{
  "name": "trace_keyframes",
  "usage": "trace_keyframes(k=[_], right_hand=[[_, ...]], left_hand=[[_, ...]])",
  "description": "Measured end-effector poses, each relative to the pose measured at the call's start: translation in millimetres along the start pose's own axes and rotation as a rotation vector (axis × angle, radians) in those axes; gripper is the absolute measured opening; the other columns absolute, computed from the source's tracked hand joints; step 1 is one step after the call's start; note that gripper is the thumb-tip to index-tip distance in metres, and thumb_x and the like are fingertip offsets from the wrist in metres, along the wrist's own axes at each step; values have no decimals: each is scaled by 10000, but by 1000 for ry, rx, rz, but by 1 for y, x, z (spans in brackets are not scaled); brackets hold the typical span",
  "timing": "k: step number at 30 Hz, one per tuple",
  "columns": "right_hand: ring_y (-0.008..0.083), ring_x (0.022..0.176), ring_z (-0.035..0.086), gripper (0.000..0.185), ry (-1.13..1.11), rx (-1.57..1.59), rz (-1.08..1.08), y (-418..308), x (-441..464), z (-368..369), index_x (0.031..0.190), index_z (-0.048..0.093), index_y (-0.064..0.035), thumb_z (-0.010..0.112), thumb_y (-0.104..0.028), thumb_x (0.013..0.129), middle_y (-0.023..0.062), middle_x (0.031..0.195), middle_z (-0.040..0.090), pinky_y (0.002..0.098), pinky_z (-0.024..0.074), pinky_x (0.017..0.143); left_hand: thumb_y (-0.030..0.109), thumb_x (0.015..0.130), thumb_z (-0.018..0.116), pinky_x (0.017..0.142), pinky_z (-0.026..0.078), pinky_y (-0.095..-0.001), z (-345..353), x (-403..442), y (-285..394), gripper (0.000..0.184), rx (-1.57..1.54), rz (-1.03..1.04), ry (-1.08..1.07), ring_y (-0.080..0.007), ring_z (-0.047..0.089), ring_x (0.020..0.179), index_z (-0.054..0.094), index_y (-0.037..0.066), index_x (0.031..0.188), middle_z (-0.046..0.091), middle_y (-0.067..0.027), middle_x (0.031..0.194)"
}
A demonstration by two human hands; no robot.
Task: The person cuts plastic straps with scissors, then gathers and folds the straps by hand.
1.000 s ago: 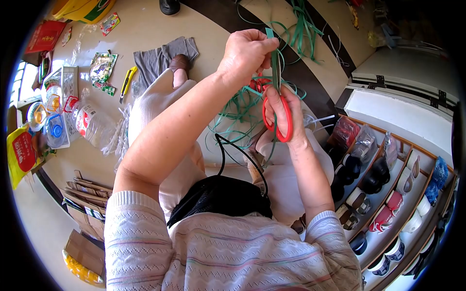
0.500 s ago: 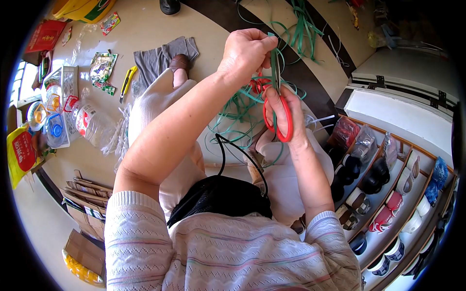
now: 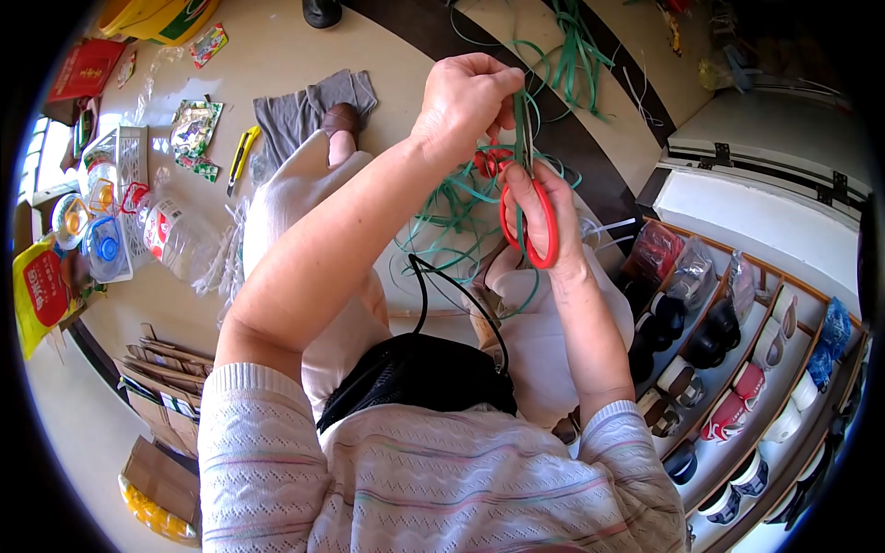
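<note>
My left hand [image 3: 468,100] pinches the upper end of a green plastic strap [image 3: 520,118] between thumb and fingers. Lower and to the right, my right hand [image 3: 551,207] grips red-handled scissors [image 3: 554,241], their blades pointing up along the strap. The strap runs down between the blades or right beside them; which of the two I cannot tell. Behind the hands lies a loose tangle of green strapping [image 3: 454,214] between my legs. A red object [image 3: 493,162] sits behind the scissors, partly hidden by my hands.
More green strips [image 3: 579,55] lie on the floor ahead. At the left are a yellow utility knife [image 3: 242,158], a grey cloth [image 3: 304,112], a clear plastic bottle [image 3: 175,230] and folded cardboard [image 3: 166,382]. A shoe rack [image 3: 737,369] with several pairs stands at my right.
The strap's tip, which stuck up above my left thumb, no longer shows there. Both hands have hardly moved, and the scissors stay in my right hand.
</note>
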State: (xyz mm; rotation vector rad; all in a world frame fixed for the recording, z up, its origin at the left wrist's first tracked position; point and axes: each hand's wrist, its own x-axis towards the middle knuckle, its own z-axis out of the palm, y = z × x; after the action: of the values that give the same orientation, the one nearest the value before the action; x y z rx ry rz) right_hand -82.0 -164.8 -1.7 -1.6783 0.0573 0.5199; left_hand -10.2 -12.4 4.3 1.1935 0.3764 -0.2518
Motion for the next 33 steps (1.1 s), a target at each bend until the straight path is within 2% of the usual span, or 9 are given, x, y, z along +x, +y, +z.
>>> trace_keyframes(k=[7,13,20,23,33], right_hand=[[43,449,406,326,-17,19,-2,1,-1,0,877,541,-42,552,-367,906,-39,557,458,189,311,420],[45,430,388,316,-15,56,18,2,0,0,882,532,-36,550,-350,910,-39,546,445,196,305,402],[50,420,379,305,-7,75,10,2,-1,1,889,526,-32,538,-336,919,-24,532,431,197,302,397],[44,459,435,304,-14,188,57,0,1,-1,833,544,-68,615,-362,870,-39,579,467,202,327,405],[48,420,404,292,4,150,72,4,3,-4,862,538,-53,592,-339,886,-40,534,437,205,313,385]], left_hand=[[92,793,608,384,412,-244,-3,5,-2,117,7,57,-1,-112,537,448,589,-21,773,578,-71,563],[75,793,594,396,416,-246,-1,0,-1,103,-4,7,-12,-118,539,448,589,-24,766,585,-79,563],[93,813,629,437,440,-241,-2,2,-5,126,27,9,-61,-131,567,491,595,-27,799,589,-74,624],[88,819,624,449,454,-243,0,-1,-8,131,85,48,-69,-132,580,511,594,-39,813,597,-78,643],[83,825,621,470,473,-250,3,-4,-9,153,98,44,-74,-151,606,554,584,-63,851,607,-86,680]])
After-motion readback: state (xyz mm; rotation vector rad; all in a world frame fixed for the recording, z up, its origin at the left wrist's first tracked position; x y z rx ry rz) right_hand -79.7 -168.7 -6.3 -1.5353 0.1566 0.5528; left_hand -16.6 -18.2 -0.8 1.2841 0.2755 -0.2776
